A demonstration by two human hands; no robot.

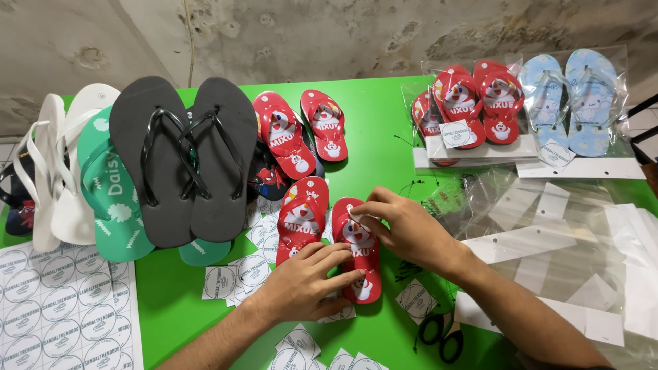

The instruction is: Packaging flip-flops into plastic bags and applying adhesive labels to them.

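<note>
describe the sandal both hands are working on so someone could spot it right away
On the green table, look just below the middle, right of the big black flip-flops. The small red sandal lies under the left hand and right hand. Unlike the red sandal beside it, it has hands on it.
</note>
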